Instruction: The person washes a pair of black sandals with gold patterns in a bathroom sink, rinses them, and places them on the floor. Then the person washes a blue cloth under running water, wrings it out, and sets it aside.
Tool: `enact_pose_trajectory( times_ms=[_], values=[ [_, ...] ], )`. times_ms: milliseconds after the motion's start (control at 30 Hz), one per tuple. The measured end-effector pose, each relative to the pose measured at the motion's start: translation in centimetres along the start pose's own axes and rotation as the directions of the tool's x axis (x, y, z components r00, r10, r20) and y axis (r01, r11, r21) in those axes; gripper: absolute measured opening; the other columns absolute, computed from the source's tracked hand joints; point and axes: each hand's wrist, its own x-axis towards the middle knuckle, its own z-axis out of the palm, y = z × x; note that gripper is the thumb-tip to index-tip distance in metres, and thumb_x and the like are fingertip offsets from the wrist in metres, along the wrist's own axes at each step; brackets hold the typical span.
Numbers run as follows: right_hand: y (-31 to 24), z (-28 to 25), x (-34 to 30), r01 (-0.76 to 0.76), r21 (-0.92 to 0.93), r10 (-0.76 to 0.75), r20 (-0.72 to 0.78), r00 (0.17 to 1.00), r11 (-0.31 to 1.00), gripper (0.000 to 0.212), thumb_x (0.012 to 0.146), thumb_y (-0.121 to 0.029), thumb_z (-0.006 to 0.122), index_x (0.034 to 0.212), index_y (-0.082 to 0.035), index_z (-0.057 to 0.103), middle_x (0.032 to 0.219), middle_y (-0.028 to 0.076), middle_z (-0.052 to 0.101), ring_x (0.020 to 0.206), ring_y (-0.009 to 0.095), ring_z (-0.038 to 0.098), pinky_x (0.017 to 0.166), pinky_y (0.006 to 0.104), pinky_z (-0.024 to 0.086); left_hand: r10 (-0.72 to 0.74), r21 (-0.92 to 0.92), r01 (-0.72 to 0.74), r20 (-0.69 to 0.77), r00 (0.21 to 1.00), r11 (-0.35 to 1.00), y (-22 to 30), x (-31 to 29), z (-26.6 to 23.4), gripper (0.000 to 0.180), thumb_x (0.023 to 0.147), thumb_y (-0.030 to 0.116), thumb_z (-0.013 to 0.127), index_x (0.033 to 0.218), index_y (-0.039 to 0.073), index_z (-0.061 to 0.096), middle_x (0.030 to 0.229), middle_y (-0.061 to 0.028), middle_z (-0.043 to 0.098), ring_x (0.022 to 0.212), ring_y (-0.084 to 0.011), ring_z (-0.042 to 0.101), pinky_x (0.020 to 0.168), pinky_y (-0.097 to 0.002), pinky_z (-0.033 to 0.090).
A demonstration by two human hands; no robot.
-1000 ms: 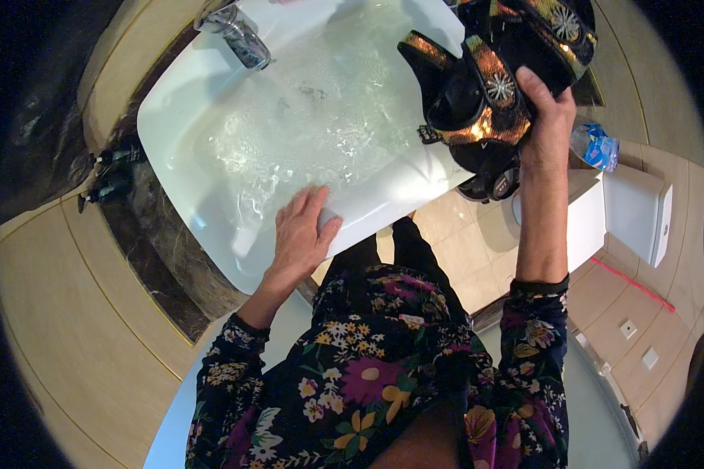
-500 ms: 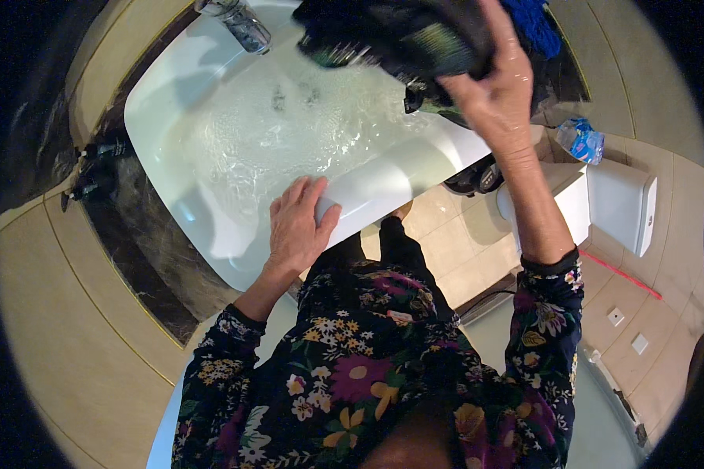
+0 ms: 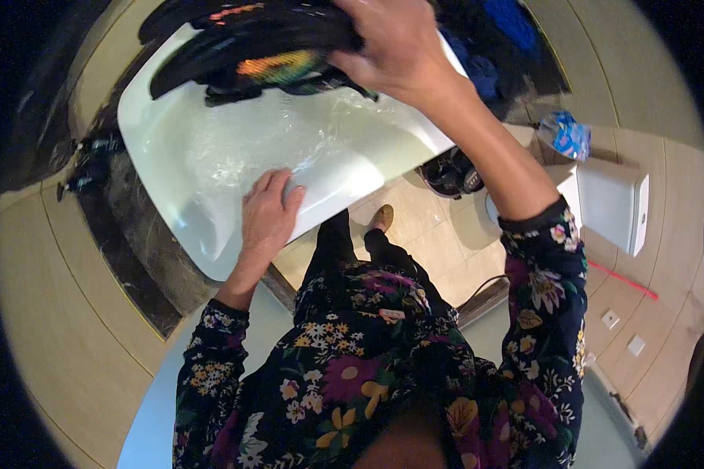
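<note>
My right hand (image 3: 395, 51) is closed on a black garment (image 3: 203, 70) with a bright orange, yellow and green print. The cloth hangs spread out over the far side of a white bathtub (image 3: 344, 195), and motion blurs it a little. Shallow, rippling water (image 3: 227, 152) lies in the tub below. On the tub's near rim rests my left hand (image 3: 267, 217), its fingers stretched out and holding nothing. The tips of my right fingers are partly out of the picture.
Dark blue cloth (image 3: 512, 27) lies on the dark ledge at the far right. A blue and clear plastic package (image 3: 565, 136) sits near the white toilet tank (image 3: 614, 207). Black shoes (image 3: 450, 173) stand on the tiled floor beside the tub. Dark fittings (image 3: 94, 156) line the left ledge.
My right hand has swung left with the black garment, which now covers the tub's far side and hides the spout. My left hand stays on the rim, slightly further left in view.
</note>
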Motion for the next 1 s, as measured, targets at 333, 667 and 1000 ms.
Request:
enact_pose_trajectory(
  times_ms=[333,667,1000],
  values=[
    [0.2,-4.3,-4.6,-0.359,0.68,0.588,-0.133,0.798,0.64,0.056,0.066,0.0,0.064,0.117,0.003,0.041,0.098,0.008,0.057,0.088,0.014,0.051,0.08,0.0249,0.04,0.037,-0.003,-0.037,-0.101,0.994,0.999,-3.2,1.1,-0.4,0.032,0.083,0.024,0.049,0.102,-0.001,0.053,0.104,-0.0176,0.054,0.096,-0.0322,0.051,0.084,-0.0362,0.04],
    [-5.0,-14.1,-22.2,-0.761,0.55,0.938,-0.238,0.251,0.343,0.043,0.059,-0.006,0.069,0.099,0.0,0.053,0.089,0.008,0.06,0.078,0.016,0.057,0.074,0.0286,0.045,-0.02,-0.267,-0.006,-0.096,0.995,0.964,-8.9,1.6,-1.2,0.03,0.086,0.018,0.046,0.101,-0.007,0.052,0.099,-0.0156,0.055,0.091,-0.0215,0.052,0.083,-0.0289,0.039],
    [-4.0,-8.0,-44.0,-0.727,0.681,0.924,-0.216,-0.316,-0.09,0.048,0.069,-0.001,0.062,0.114,0.001,0.045,0.098,0.009,0.058,0.087,0.018,0.055,0.078,0.0286,0.044,-0.08,-0.104,0.074,-0.061,0.995,0.992,-8.2,1.7,-3.2,0.031,0.089,0.017,0.041,0.102,-0.008,0.051,0.098,-0.0131,0.055,0.091,-0.0197,0.05,0.083,-0.0285,0.038]
  ],
)
